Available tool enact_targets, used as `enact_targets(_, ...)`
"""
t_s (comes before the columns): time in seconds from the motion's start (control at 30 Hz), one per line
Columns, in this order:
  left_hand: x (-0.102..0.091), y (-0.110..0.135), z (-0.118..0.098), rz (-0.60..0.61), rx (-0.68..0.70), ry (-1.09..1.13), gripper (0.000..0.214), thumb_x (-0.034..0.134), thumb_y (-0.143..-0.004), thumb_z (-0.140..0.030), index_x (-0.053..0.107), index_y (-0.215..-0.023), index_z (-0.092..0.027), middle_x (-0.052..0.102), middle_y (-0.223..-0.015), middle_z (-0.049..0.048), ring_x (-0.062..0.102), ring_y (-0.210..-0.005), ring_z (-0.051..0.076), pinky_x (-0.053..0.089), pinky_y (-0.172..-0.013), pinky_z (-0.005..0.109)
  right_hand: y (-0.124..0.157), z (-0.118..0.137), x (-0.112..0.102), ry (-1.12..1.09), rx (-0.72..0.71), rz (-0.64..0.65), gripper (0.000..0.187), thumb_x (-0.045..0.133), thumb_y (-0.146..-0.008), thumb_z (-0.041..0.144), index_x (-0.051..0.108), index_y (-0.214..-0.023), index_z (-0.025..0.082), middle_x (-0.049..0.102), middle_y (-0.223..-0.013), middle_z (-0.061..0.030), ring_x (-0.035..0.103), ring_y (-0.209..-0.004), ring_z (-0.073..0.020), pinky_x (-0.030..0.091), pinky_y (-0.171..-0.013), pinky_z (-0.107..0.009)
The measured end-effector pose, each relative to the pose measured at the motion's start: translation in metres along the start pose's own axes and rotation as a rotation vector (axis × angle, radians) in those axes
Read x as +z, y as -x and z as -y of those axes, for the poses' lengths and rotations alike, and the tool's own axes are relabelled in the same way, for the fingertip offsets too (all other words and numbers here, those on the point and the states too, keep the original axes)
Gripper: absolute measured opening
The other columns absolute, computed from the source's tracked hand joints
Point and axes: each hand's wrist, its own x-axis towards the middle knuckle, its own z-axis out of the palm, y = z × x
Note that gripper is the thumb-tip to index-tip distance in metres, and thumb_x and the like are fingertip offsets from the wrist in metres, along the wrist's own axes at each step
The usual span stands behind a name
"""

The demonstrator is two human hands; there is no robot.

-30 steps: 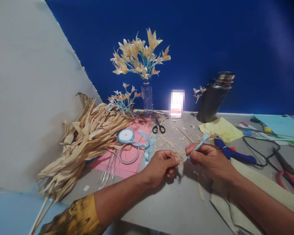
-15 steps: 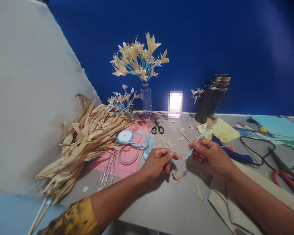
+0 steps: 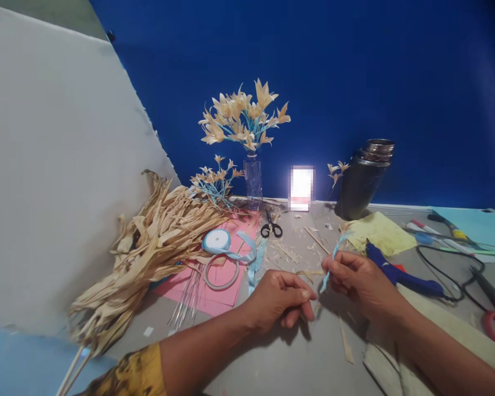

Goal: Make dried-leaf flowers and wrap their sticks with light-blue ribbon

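Note:
My right hand (image 3: 357,278) pinches a thin stem wrapped in light-blue ribbon (image 3: 336,247), held at a slant above the table. The stem's top is blurred. Left of it, my left hand (image 3: 282,300) is close to the stem's lower end, with the thumb against the bent index finger. What lies between those fingertips, if anything, I cannot make out. Below the fingers the stem's lower part is blurred. A roll of light-blue ribbon (image 3: 216,241) lies on pink paper (image 3: 226,300), its loose end trailing toward my left hand.
Dried corn husks (image 3: 148,253) are heaped at left beside thin wires (image 3: 187,297). Husk flowers (image 3: 247,115) stand in a clear bottle (image 3: 253,181) behind black scissors (image 3: 271,225). A dark flask (image 3: 363,181), blue glue gun (image 3: 404,272) and red-handled pliers (image 3: 493,330) are at right.
The view has shifted, so the whole scene sits lower and slightly to the right. The stem in my right hand has turned more upright. My left hand's fingers have moved closer to it.

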Motion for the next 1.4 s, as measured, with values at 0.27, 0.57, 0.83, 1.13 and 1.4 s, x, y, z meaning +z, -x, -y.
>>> enact_targets(0.27,0.002,0.005,-0.004,-0.001,-0.045,-0.039,0.023,0.074,-0.068,-0.031,0.065,-0.075,-0.011,0.072,-0.062,0.0068,0.051,-0.032,0.008,0.024,-0.03,0.018,0.002,0.002,0.004,0.048,0.025,-0.01,0.051,0.081,-0.068,0.063,0.058,-0.06,0.018,0.046,-0.051,0.0037,0.034,-0.05,-0.0102,0.025,-0.051,-0.027)
enact_targets(0.57,-0.002,-0.001,0.006,0.087,0.019,0.199,0.034,0.068,-0.074,-0.048,0.049,-0.073,-0.02,0.059,-0.043,-0.0015,0.038,-0.023,0.009,0.023,-0.026,0.016,-0.002,-0.009,0.0,0.035,0.055,-0.015,0.051,0.08,-0.07,0.063,0.058,-0.059,0.019,0.044,-0.051,0.0035,0.033,-0.051,-0.0108,0.024,-0.052,-0.027)
enact_targets(0.83,-0.007,-0.003,0.018,0.116,0.1,0.116,0.053,0.064,-0.08,-0.067,0.05,-0.063,-0.018,0.05,-0.038,-0.0025,0.034,-0.022,0.007,0.022,-0.026,0.017,-0.004,-0.008,-0.003,-0.002,0.053,-0.004,0.049,0.08,-0.07,0.061,0.059,-0.06,0.018,0.046,-0.051,0.0034,0.033,-0.05,-0.0099,0.023,-0.051,-0.026)
enact_targets(1.13,0.002,0.004,0.012,0.159,0.008,0.064,0.057,0.084,-0.064,-0.06,0.066,-0.087,-0.011,0.071,-0.073,0.0085,0.056,-0.044,0.008,0.035,-0.041,0.018,0.004,-0.009,0.007,0.061,0.053,-0.115,0.047,0.077,-0.076,0.058,0.054,-0.06,0.02,0.042,-0.052,0.0041,0.033,-0.05,-0.0109,0.023,-0.048,-0.027)
enact_targets(1.4,0.007,0.008,0.002,0.069,0.006,0.003,0.046,0.081,-0.069,-0.055,0.062,-0.075,-0.013,0.064,-0.06,0.0014,0.048,-0.041,0.005,0.032,-0.042,0.018,0.005,0.006,0.005,-0.055,-0.001,-0.004,0.054,0.075,-0.073,0.068,0.073,-0.084,0.016,0.052,-0.06,0.0009,0.039,-0.056,-0.0113,0.029,-0.051,-0.025)
